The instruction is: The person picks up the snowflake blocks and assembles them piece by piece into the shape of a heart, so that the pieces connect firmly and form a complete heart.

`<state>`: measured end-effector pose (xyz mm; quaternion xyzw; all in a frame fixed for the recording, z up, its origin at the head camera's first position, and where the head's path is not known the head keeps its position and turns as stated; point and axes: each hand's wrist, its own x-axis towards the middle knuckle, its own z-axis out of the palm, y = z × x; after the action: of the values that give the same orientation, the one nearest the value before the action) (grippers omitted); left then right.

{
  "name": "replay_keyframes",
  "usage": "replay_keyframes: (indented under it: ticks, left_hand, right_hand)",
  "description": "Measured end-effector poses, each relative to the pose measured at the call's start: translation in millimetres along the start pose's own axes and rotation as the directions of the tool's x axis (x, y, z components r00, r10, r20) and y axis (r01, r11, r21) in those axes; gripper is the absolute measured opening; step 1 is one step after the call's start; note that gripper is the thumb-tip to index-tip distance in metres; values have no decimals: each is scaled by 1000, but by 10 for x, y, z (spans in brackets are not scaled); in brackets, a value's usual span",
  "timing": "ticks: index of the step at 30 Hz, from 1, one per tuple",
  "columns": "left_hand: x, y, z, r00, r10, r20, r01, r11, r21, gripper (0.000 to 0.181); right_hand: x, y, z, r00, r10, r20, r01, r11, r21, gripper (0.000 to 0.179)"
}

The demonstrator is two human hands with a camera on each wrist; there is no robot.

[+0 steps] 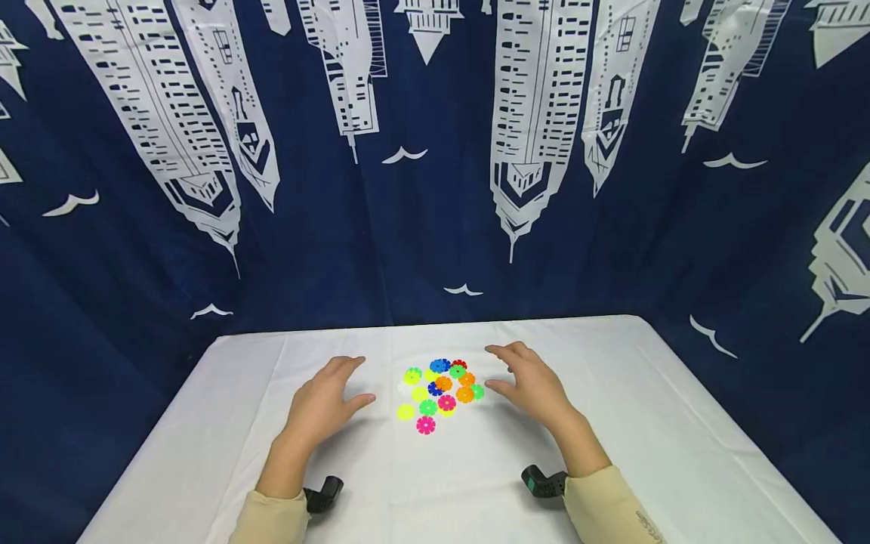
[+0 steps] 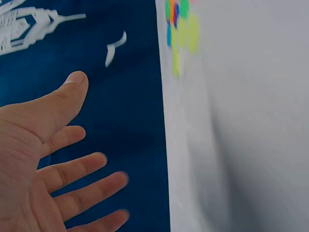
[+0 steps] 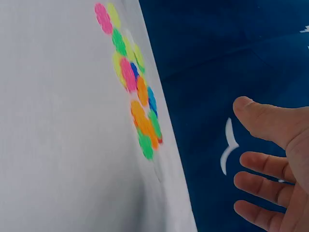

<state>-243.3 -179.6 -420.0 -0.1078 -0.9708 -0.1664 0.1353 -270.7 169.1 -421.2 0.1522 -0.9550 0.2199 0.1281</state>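
A loose cluster of small, flat, notched plastic discs in pink, orange, green, yellow, blue and red lies mid-table, among them a pink disc (image 1: 425,425) at the near end and an orange disc (image 1: 465,394) toward the right. Some overlap one another. My left hand (image 1: 322,400) hovers left of the cluster, thumb and fingers spread, holding nothing. On the other side my right hand (image 1: 533,384) hangs over the cloth, its thumb and fingers apart and nothing between them. In the right wrist view a green disc (image 3: 145,146) marks the end of the cluster.
A white cloth (image 1: 462,491) covers the table. Behind it hangs a dark blue curtain (image 1: 421,227) printed with white buildings and birds. Black wrist cameras, one (image 1: 325,495) on the left and one (image 1: 544,481) on the right, jut inward from the sleeves.
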Motion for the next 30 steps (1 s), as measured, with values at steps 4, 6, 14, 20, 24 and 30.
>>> replay_keyframes:
  ticks: [4,6,14,20,24,30]
  left_hand:
    - [182,179,31,998,-30,60,35,995,-89,62]
    - [273,252,84,996,-40,85,51,990,-133,59]
    - [348,272,543,978,-25,207,100,929,-357,51]
    - [248,163,732,972,-32,231,133,890,-437,45]
    - [208,138,775,976,-27,217,121,895,-430,38]
    - [210,156,824,983,-12,181,79,928,-364,30]
  right_hand:
    - [134,-98,81,998,38,44,-41,997,68,55]
    - [192,-117,129,996,62,69,-69,992,102,53]
    - [215,-62,414,989,95,117,-115,977,180,45]
    - [151,20,610,987,93,133,-118,974,194,40]
    - [129,59,684,986,100,137,-128,968,216,36]
    - [109,83,729,989,95,113,-117,970,212,26]
